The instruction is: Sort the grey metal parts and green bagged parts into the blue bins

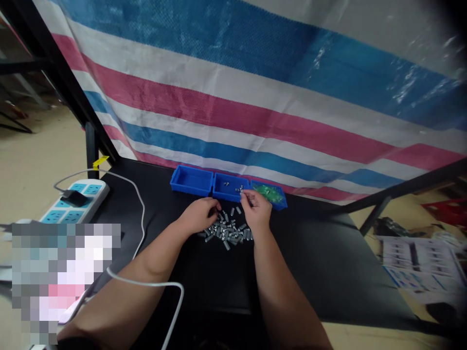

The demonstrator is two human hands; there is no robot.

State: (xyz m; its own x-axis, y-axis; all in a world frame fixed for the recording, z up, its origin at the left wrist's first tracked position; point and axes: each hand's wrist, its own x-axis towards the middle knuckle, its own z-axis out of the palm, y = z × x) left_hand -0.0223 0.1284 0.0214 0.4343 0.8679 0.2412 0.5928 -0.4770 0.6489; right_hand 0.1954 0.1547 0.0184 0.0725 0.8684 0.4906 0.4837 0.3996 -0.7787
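Yeah, nothing legible anywhere, tbh. There's a yellow tag by the dark frame post, but any wording on it is too small to make out. The printed sheets over on the right have dark marks and some blue bits, all too blurry to read.
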